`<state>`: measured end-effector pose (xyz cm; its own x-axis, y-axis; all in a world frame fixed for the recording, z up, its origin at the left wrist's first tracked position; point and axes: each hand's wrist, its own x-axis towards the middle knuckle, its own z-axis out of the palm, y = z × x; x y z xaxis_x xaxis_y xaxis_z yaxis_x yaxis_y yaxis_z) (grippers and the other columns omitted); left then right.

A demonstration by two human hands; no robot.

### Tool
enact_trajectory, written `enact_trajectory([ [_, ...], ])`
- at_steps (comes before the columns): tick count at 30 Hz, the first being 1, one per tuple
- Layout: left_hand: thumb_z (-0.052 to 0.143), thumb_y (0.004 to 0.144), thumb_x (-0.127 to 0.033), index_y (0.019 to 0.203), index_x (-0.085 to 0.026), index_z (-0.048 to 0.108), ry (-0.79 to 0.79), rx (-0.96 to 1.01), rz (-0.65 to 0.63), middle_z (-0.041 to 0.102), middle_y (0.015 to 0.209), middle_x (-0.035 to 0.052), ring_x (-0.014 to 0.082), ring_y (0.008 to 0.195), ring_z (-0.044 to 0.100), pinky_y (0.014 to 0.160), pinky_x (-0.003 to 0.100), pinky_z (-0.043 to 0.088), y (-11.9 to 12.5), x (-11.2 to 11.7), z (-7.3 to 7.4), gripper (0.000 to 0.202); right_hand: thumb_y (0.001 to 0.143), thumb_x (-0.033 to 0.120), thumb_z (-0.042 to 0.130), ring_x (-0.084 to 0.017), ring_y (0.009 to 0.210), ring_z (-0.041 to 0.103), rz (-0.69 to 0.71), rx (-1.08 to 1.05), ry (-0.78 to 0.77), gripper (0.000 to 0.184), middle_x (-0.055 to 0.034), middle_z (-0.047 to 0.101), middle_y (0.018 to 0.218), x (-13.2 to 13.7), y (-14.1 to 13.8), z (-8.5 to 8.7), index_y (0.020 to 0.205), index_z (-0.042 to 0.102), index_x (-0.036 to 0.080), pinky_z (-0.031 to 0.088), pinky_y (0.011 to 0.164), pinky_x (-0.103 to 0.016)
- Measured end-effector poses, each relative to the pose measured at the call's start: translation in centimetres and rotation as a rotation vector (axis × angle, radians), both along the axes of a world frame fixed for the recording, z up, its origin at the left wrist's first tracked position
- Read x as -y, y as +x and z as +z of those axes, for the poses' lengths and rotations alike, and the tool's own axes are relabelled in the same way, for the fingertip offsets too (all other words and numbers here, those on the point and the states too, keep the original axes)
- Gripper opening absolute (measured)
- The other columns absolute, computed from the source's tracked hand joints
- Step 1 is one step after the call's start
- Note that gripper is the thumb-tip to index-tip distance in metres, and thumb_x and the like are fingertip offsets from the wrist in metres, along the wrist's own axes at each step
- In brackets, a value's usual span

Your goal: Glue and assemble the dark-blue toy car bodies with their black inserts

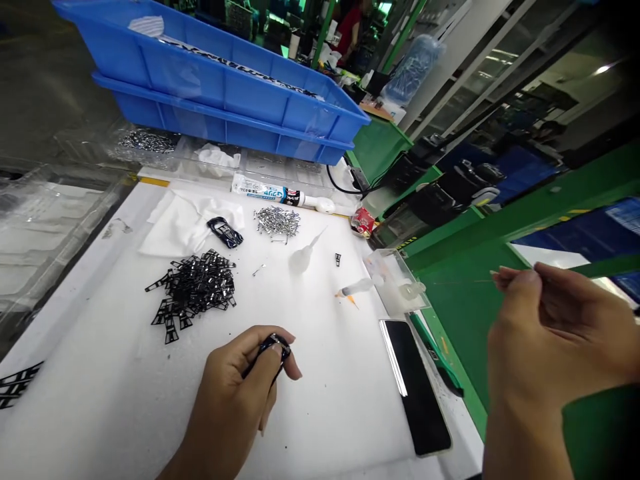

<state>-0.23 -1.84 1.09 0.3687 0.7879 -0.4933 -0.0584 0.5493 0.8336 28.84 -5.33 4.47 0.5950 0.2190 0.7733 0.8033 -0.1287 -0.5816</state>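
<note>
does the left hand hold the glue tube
No, the left hand pinches a small black part, while the glue tube lies farther off at the back of the white bench.

The left hand [235,393] pinches a small glossy black part [273,350] at six o'clock, the right hand [550,333] holds a thin wire [465,281] at four o'clock, and black plastic frames [193,293] lie heaped at ten o'clock on a white mat [325,400].

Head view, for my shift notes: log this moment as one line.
left hand: holds small black car-shaped part | right hand: pinches thin wire | nearby: pile of black frames
</note>
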Motion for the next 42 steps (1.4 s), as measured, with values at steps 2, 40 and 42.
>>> enact_trajectory([
  [2, 0.058, 0.088, -0.036, 0.088, -0.015, 0.064, 0.007, -0.007, -0.004, 0.068, 0.071, 0.0018, 0.0017, 0.038, 0.030, 0.041, 0.022, 0.020, 0.0, 0.1, 0.1, 0.022, 0.088, 0.035, 0.067, -0.028, 0.084, 0.072, -0.083, 0.061, -0.047, 0.032, -0.0123, 0.072, 0.091, -0.3, 0.8, -0.9, 0.106, 0.071, 0.010, 0.057, 0.081, -0.043],
  [40, 0.063, 0.093, -0.018, 0.131, -0.021, 0.059, -0.512, 0.754, 0.047, 0.069, 0.118, 0.0109, 0.0266, 0.105, 0.069, 0.097, 0.057, 0.053, -0.1, -1.8, -1.4, 0.039, 0.081, 0.052, 0.039, -0.010, 0.035, 0.016, 1.026, -1.404, 0.157, 0.034, 0.0073, 0.019, 0.040, -5.2, -16.4, 0.8, 0.062, 0.040, 0.023, 0.026, 0.035, -0.023],
  [42, 0.063, 0.092, -0.017, 0.130, -0.021, 0.060, -0.522, 0.746, 0.054, 0.070, 0.115, 0.0096, 0.0241, 0.101, 0.070, 0.096, 0.056, 0.054, -0.1, -1.8, -1.4, 0.038, 0.080, 0.052, 0.039, -0.009, 0.035, 0.015, 0.991, -1.401, 0.166, 0.035, 0.0071, 0.019, 0.040, -5.2, -16.6, 0.5, 0.060, 0.039, 0.023, 0.026, 0.034, -0.023],
])
